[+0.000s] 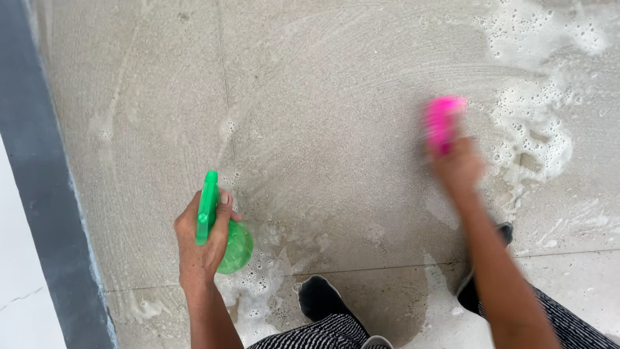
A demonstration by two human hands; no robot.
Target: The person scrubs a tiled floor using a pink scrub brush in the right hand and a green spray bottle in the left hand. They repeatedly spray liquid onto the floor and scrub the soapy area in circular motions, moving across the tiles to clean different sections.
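Pink brush (443,123), foam (536,129) beside, green spray bottle (226,236), wet tiles (336,97)

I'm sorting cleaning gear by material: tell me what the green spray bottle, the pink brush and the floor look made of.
Spray bottle: translucent green plastic, glossy; light shows through its round body.
Brush: probably bright pink plastic; motion blur hides its finish.
Floor: matte grey-beige stone or ceramic tile, speckled, with thin joint lines, wet with foam.

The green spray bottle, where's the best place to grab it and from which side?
Grab the green spray bottle at its narrow neck, just under the spray head, coming from behind, the side away from the nozzle. The neck is slim enough to wrap fingers round, while the round body below is wider. The left hand holds it that way now, nozzle pointing away over the wet, soapy floor.
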